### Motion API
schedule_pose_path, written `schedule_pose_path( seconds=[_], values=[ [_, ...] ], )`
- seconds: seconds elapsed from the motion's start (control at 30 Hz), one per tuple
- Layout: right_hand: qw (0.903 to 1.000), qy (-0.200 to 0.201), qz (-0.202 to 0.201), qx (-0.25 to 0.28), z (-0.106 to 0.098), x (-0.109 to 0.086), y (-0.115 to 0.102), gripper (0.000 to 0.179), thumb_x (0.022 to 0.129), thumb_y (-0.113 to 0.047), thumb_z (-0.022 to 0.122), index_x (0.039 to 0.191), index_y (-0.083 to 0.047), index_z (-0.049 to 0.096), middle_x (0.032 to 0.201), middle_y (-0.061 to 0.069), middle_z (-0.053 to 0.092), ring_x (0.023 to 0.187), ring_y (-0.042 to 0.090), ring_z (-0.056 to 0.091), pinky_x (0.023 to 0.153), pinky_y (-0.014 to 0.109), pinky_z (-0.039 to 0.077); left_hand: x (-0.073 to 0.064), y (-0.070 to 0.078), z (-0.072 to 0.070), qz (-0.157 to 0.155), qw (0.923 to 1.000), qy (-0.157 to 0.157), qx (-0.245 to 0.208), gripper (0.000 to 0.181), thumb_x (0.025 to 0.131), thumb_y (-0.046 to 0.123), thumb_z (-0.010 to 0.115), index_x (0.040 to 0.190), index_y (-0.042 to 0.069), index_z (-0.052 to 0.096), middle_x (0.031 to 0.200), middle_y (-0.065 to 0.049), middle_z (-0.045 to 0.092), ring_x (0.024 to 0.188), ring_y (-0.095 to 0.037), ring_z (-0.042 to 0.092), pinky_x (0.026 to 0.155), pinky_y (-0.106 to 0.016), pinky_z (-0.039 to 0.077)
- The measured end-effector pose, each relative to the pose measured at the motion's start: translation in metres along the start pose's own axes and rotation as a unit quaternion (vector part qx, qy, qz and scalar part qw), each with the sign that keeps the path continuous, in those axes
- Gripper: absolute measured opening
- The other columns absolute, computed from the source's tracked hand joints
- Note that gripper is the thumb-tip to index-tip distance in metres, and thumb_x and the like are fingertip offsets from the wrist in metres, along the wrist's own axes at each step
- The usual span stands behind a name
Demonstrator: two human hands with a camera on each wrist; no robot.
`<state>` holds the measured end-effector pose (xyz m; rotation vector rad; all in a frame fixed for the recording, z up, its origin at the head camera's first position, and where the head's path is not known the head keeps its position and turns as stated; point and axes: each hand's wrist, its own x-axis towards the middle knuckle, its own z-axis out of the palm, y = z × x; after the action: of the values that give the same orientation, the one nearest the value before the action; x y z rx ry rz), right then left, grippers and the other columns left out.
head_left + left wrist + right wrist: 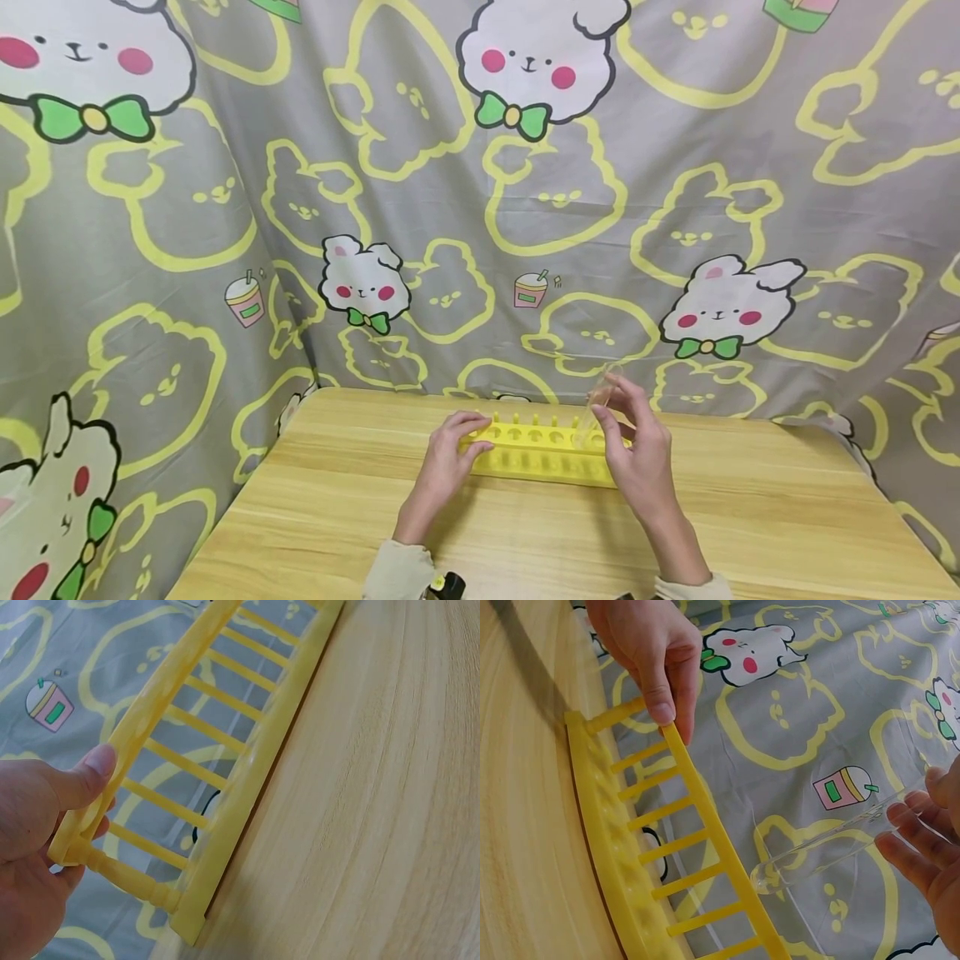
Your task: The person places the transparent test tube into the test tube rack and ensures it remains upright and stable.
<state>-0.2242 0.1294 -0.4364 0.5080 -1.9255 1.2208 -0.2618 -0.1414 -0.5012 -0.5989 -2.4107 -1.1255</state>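
Observation:
A long yellow test tube rack (542, 468) stands on the wooden table, with a row of round holes along its top and short pegs along the back. My left hand (446, 452) grips the rack's left end; in the left wrist view the thumb lies on the top rail of the rack (154, 701). Between the thumb and fingers of my right hand (641, 446) is a clear glass test tube (602, 393), tilted, over the right part of the rack. From the right wrist view, the rounded bottom of the test tube (821, 844) is at the top rail, outside the lower tier.
The wooden table (337, 500) extends around the rack on all sides. Behind and at the sides hangs a grey cloth (442, 208) printed with cartoon rabbits and yellow outlines, close to the table's back edge.

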Motion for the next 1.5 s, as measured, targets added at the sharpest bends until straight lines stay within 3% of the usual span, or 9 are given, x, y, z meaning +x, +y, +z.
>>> schedule_pose_path(
  seconds=[0.4,0.9,1.07,1.33,1.5],
  values=[
    [0.9996,0.007,0.02,0.018,0.003,-0.004,-0.002,0.053,0.091,0.011,0.071,0.14,-0.005,0.057,0.103,0.008,0.07,0.104,0.004,0.068,0.08,0.014,0.057,0.0,-0.001,0.0,0.005,1.0,0.002,-0.004,0.035,0.086,0.008,0.081,0.12,0.0,0.074,0.119,-0.008,0.069,0.113,-0.026,0.066,0.099,-0.041,0.056],
    [0.9995,0.015,0.02,0.016,0.007,-0.006,-0.002,0.054,0.09,0.013,0.07,0.14,-0.001,0.056,0.105,0.011,0.071,0.103,0.017,0.071,0.08,0.014,0.057,0.0,0.0,-0.001,0.002,1.0,-0.004,-0.003,0.036,0.087,0.01,0.08,0.121,0.001,0.073,0.121,-0.008,0.069,0.115,-0.026,0.065,0.1,-0.04,0.055],
    [0.9993,0.013,0.028,0.023,0.009,-0.004,-0.003,0.052,0.091,0.011,0.07,0.14,-0.001,0.056,0.106,0.012,0.071,0.103,0.013,0.07,0.08,0.014,0.057,0.0,-0.001,-0.001,-0.002,1.0,-0.006,-0.004,0.036,0.087,0.01,0.08,0.121,0.001,0.073,0.121,-0.007,0.069,0.115,-0.025,0.065,0.1,-0.04,0.055],
    [0.9989,0.012,0.035,0.03,0.012,-0.003,0.0,0.052,0.092,0.01,0.07,0.141,-0.002,0.056,0.106,0.009,0.071,0.103,0.022,0.071,0.08,0.015,0.058,0.001,0.001,0.0,-0.002,1.0,-0.007,0.0,0.035,0.087,0.01,0.08,0.121,0.002,0.074,0.121,-0.007,0.069,0.115,-0.025,0.065,0.099,-0.04,0.056],
    [0.9986,0.012,0.03,0.041,0.015,-0.002,0.001,0.051,0.092,0.01,0.069,0.14,-0.001,0.056,0.106,0.01,0.071,0.102,0.02,0.071,0.081,0.015,0.058,0.001,0.001,0.0,-0.003,1.0,-0.003,-0.002,0.035,0.086,0.008,0.081,0.12,0.001,0.074,0.12,-0.007,0.069,0.114,-0.025,0.065,0.099,-0.04,0.056]
  ],
)
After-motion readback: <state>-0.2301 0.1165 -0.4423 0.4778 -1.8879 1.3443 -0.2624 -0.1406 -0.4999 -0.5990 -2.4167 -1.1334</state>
